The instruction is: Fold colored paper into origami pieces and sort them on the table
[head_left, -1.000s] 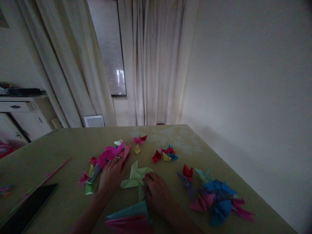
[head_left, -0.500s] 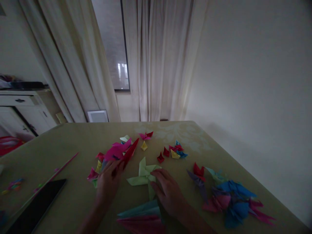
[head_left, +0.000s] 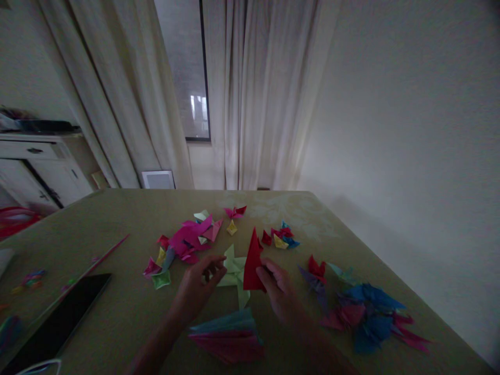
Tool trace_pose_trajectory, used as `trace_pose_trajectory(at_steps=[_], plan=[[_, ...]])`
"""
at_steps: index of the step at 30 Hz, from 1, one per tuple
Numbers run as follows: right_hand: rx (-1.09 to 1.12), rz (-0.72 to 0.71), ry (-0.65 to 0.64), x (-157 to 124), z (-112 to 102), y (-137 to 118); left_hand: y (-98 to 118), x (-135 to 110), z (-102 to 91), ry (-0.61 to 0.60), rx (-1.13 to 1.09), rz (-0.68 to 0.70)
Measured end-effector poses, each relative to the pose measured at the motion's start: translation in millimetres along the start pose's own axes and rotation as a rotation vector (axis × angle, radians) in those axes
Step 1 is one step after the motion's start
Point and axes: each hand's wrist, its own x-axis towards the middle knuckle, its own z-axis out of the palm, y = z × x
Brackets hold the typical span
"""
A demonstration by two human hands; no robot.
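Note:
Upright in my right hand (head_left: 275, 278) is a folded red piece of paper (head_left: 253, 265) with a pointed top, gripped at its lower right edge. Behind it a pale green paper pinwheel (head_left: 233, 265) lies on the table, its right side partly covered by the red paper. My left hand (head_left: 201, 278) is at the pinwheel's left blade, fingers curved with thumb and forefinger apart; I see nothing held in it. Closer to me stands a fan-like folded paper (head_left: 226, 336) in teal and pink.
A heap of folded papers, mostly magenta (head_left: 189, 237), lies beyond my left hand. Small paper pieces (head_left: 281, 239) sit farther back. Blue and pink paper figures (head_left: 373, 312) lie on the right. At left are a black phone (head_left: 62, 317) and a thin pink stick (head_left: 103, 259).
The red paper has passed from my left hand to my right and moved rightward over the pinwheel. My right hand has left the pinwheel; my left hand has come toward it from the magenta heap.

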Motion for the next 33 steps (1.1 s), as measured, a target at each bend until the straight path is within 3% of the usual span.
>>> trace_pose_trajectory(at_steps=[3,6,8,13,18,21,24,27,33], plan=[[0.119,0.004,-0.096,3.7,-6.4,-10.1,-1.5,4.1,-15.5,-0.029,-0.122,0.021],[0.168,0.018,-0.365,4.7,-7.0,-19.7,7.1,-0.4,-15.2,-0.164,-0.42,0.019],[0.191,0.04,-0.441,4.5,-4.9,-23.2,14.5,-4.4,-11.5,-0.267,-0.568,-0.02],[0.277,0.09,-0.458,5.9,-0.6,-22.5,20.8,-7.6,-9.4,-0.259,-0.7,-0.066],[0.246,0.06,-0.446,5.8,-1.7,-17.9,18.8,-5.5,-9.5,-0.248,-0.639,-0.095],[0.21,-0.088,-0.362,1.5,-3.4,-18.7,19.5,-3.9,-6.7,-0.197,-0.577,-0.126],[0.021,-0.339,-0.227,-3.0,-5.0,-20.5,19.0,-2.3,-3.6,-0.129,-0.524,-0.146],[-0.158,-0.527,-0.187,-4.9,-4.8,-18.8,17.0,-1.5,-1.0,-0.096,-0.515,-0.163],[-0.286,-0.588,-0.163,-3.0,-0.3,-9.9,14.1,-1.2,0.7,-0.12,-0.509,-0.181]])
